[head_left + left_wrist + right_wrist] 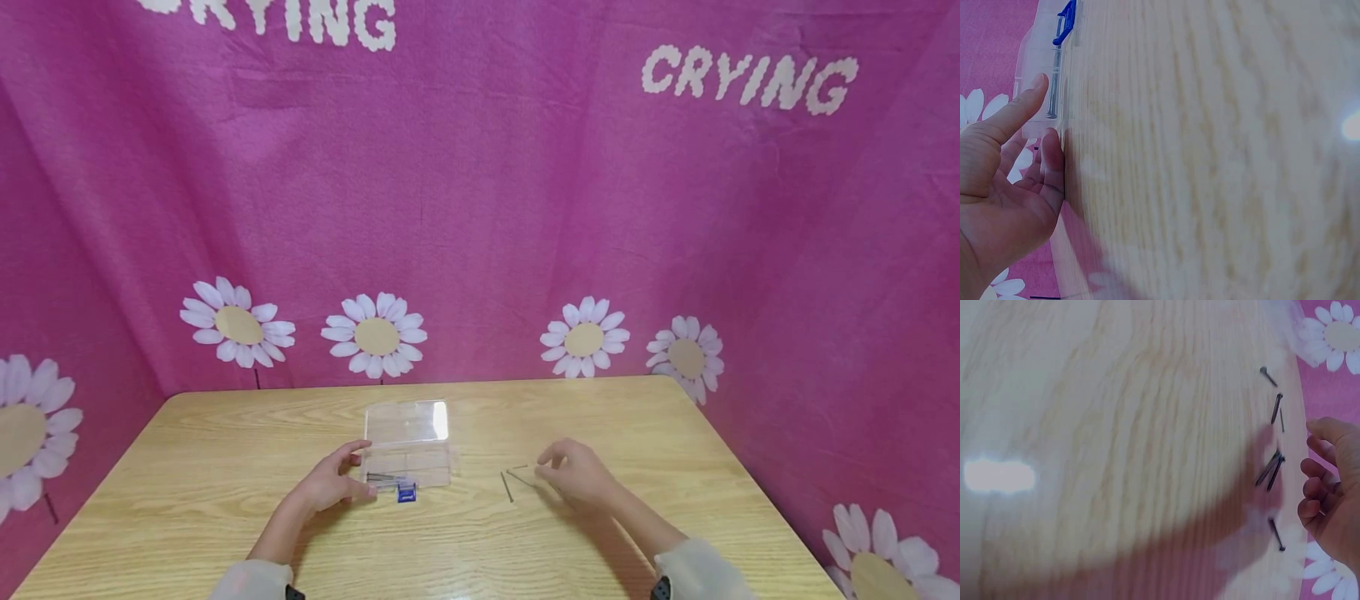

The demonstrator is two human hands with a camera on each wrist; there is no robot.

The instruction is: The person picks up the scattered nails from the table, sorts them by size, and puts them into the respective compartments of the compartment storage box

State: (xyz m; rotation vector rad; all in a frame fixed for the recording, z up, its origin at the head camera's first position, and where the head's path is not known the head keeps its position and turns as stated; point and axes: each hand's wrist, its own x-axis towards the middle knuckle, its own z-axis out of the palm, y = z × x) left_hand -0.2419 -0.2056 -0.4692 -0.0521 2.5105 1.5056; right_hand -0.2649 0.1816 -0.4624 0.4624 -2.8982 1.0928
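Note:
A clear plastic compartment box [408, 461] lies on the table with its lid [401, 423] folded back and a blue latch [407, 492] at its front. My left hand [330, 483] grips the box's left end, thumb at the front corner and fingers farther back. Several slim metal fasteners [1054, 94] lie in its front compartment. On the right, my right hand [577, 475] hovers over more loose fasteners with wide heads, one [507, 487] lying nearest the box. In the right wrist view its fingers [1313, 487] curl loosely, with nothing between them, beside a scattered fastener [1277, 408].
Both hands are over a light wood-grain table [450, 554]. A pink cloth [480, 208] with white daisies and lettering hangs behind it and along the sides. A thin pin-like piece [1282, 420] lies among the loose fasteners.

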